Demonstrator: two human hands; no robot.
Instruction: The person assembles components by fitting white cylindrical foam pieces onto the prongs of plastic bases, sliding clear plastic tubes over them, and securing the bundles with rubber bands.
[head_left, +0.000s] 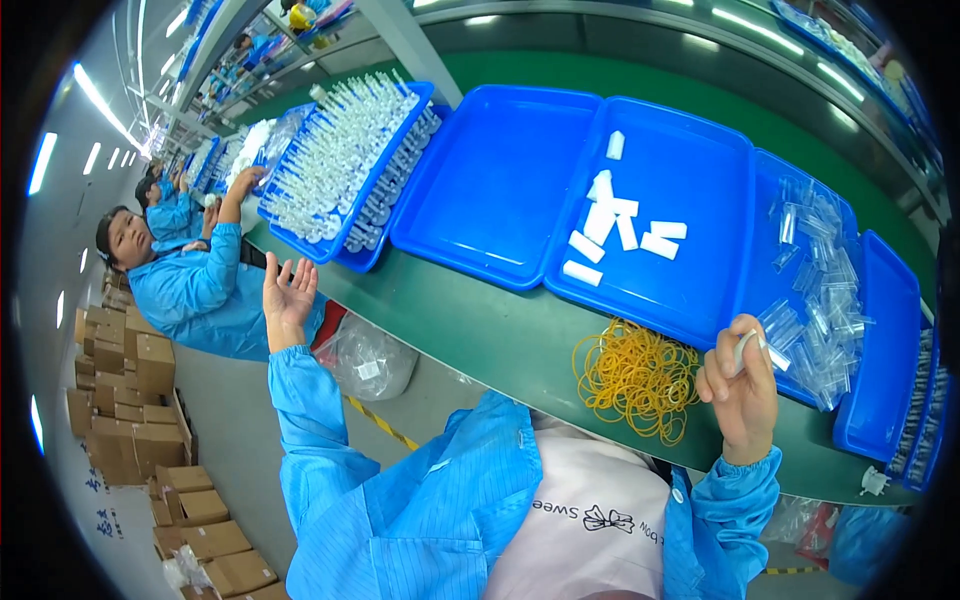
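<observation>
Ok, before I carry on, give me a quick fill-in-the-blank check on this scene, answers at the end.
1. The right hand pinches a small piece coloured ____.
2. The left hand holds ____.
3. The rubber bands lie on a tabletop coloured ____.
4. The tray around the white cylinders is coloured ____.

Missing words: white; nothing; green; blue.

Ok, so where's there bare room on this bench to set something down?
The blue tray between the piled white parts and the white tubes is bare. So is the green bench strip between that tray and the near edge, left of the yellow rubber bands. It's crowded at those bands and among the clear tubes at right.
</observation>
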